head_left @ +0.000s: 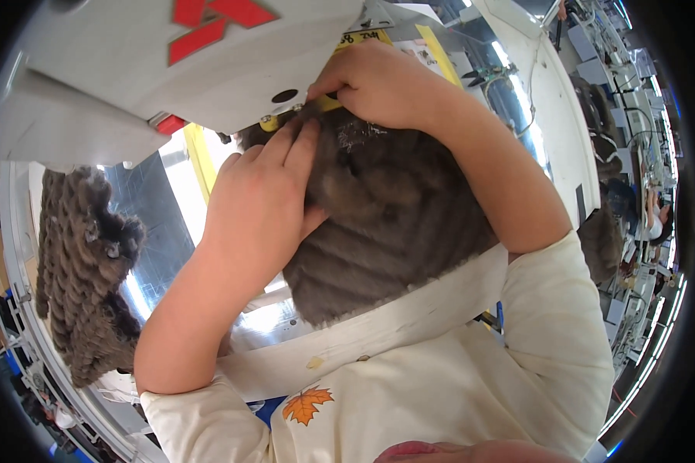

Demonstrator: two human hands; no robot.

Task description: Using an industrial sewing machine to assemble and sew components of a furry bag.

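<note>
A brown-grey fur piece (394, 231) with ribbed stripes lies on the worktable in front of me, its far edge close beneath the head of a white sewing machine (232, 69). My left hand (262, 185) rests on the fur's left side, fingers stretched toward the machine and thumb apart. Curled at the far edge of the fur is my right hand (386, 85), thumb and index finger pinching it beside the left fingertips. White specks show on the fur near the right wrist. The exact spot under the machine head is hidden by the machine and my fingers.
Another brown fur piece (89, 270), scalloped in texture, hangs at the far left. Yellow strips (201, 166) mark the shiny table. Small tools (486, 76) and a cable lie at the back right. Further right is a workshop with tables and a person (658, 216).
</note>
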